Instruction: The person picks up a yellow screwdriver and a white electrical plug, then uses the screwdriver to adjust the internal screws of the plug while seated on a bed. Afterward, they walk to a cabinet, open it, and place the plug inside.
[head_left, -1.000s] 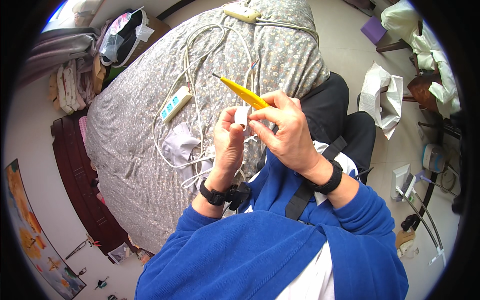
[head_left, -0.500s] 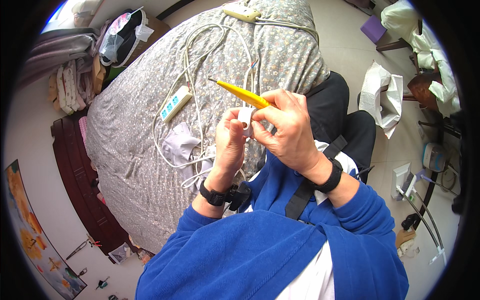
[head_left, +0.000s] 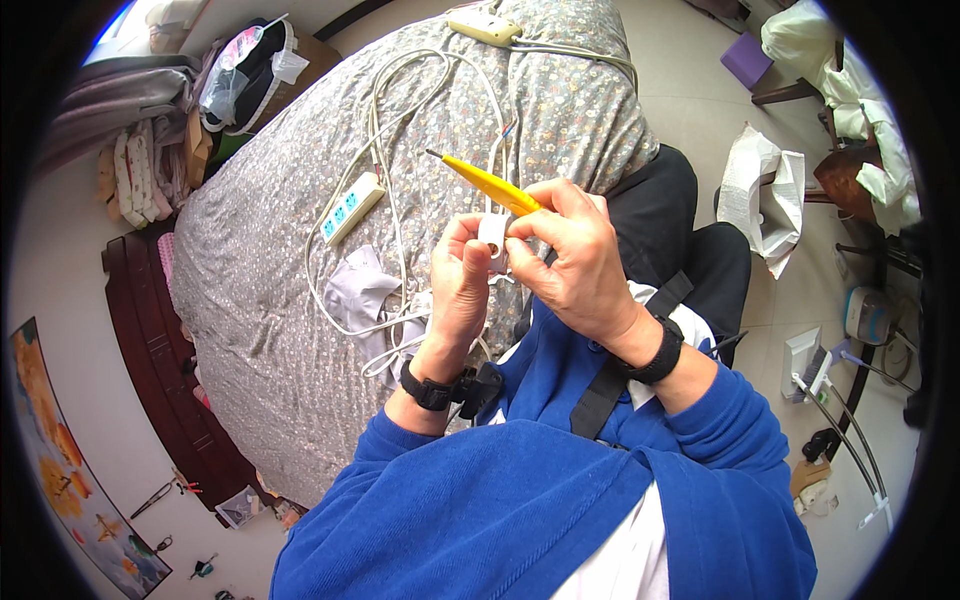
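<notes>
My left hand (head_left: 461, 285) is closed on a small white plastic piece (head_left: 491, 232) with a round hole in its near end. My right hand (head_left: 577, 255) holds a yellow screwdriver (head_left: 493, 186) between thumb and fingers, its dark metal tip pointing up and left, away from the white piece. The right fingertips also touch the right side of the white piece. Just beyond the hands, a white cable (head_left: 490, 100) with bare coloured wire ends lies on the bed. To the left lies a white power strip (head_left: 350, 208) with blue socket faces.
A flowered grey cover (head_left: 270, 270) spreads over the bed before me. A crumpled light grey cloth (head_left: 360, 290) lies left of my hands among cable loops. A second, cream power strip (head_left: 484, 27) is at the far edge. On the floor to the right stands a white paper bag (head_left: 762, 195).
The screwdriver has shifted slightly to the right, its tip a little higher. Both hands keep their hold on the white plastic piece, almost in place.
</notes>
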